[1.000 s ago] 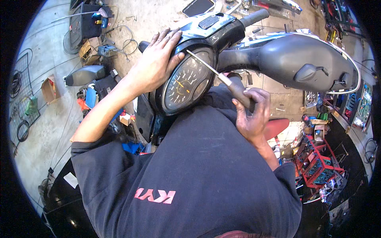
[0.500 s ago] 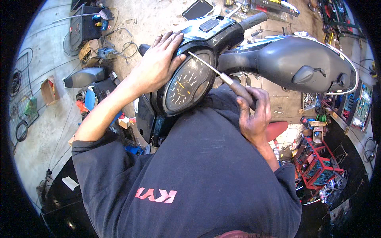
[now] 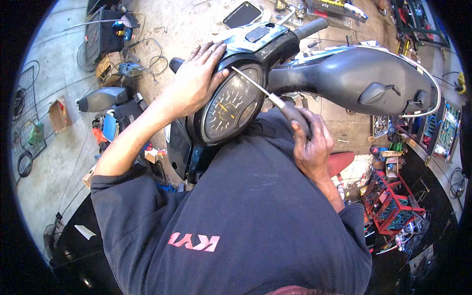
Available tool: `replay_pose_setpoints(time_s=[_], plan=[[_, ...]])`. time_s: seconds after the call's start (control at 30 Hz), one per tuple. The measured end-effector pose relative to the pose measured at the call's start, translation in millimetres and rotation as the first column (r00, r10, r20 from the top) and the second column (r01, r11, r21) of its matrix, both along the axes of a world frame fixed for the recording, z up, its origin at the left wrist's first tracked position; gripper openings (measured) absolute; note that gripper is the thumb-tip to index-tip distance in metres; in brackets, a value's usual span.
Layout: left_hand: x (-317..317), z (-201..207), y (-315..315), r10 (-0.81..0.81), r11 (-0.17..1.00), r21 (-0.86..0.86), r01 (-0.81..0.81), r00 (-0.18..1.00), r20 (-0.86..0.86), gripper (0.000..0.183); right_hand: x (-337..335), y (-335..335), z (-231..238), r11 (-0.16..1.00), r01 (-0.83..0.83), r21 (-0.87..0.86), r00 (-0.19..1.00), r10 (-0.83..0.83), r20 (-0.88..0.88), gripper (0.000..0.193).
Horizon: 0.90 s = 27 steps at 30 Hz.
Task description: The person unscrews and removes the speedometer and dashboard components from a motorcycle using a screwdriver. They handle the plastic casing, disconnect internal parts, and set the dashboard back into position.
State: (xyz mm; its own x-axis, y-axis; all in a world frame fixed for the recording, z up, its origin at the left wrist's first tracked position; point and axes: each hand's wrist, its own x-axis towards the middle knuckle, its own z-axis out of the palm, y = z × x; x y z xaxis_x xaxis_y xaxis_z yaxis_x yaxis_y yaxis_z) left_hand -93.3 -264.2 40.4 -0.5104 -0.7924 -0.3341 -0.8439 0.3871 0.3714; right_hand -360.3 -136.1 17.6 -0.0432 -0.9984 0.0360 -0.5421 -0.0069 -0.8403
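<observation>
My left hand (image 3: 199,78) lies flat, fingers stretched out, across the upper left of a scooter's black handlebar cover (image 3: 246,42). Its thumb reaches beside the rim of the instrument cluster (image 3: 226,113), an oval dial with a yellow needle. In my right hand (image 3: 312,145) is a screwdriver (image 3: 287,108), gripped by its dark handle. The long thin shaft slants up and left over the dial, and its tip meets the cluster's upper edge near my left thumb. Whether the tip sits in a gap or only on the surface I cannot tell.
Right of the cluster is the scooter's black seat (image 3: 366,81), with a mirror (image 3: 373,93) lying on it. A handlebar grip (image 3: 310,28) sticks out at the top. Around stand a black tray (image 3: 242,15), a toolbox (image 3: 102,37), a loose seat (image 3: 102,100) and a red rack (image 3: 393,201).
The view has shifted slightly. My right hand and the screwdriver have moved a little down and left, while the tip stays at the cluster's upper edge. My left hand keeps its place.
</observation>
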Motion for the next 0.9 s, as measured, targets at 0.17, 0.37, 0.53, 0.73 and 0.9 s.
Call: replay_pose_setpoints(time_s=[0.17,0.37,0.53,0.73,0.9], plan=[[-1.1,2.0,0.1,0.006,1.0,-0.003,-0.006,1.0,0.002,0.056,5.6,-5.3,3.4,0.989,0.002,-0.151,0.999,0.004,0.039,0.033],[-0.2,1.6,0.1,0.008,1.0,-0.004,-0.008,1.0,-0.009,0.055,2.9,-5.9,4.8,0.992,-0.038,-0.122,0.991,0.022,-0.129,0.029],[-0.4,2.5,-1.9,0.006,1.0,0.002,-0.006,1.0,-0.019,0.055,3.1,-5.4,6.5,0.997,0.005,0.079,1.0,-0.005,0.004,0.034],[-2.8,6.0,-2.1,0.012,1.0,0.005,-0.012,1.0,-0.001,0.055,-1.9,-4.2,3.0,0.991,-0.052,-0.12,0.998,0.046,-0.051,0.038],[-1.9,4.2,-0.4,0.017,1.0,0.009,-0.017,1.0,-0.01,0.056,-3.8,-1.3,-0.7,0.996,-0.068,-0.056,0.994,0.063,-0.094,0.035]])
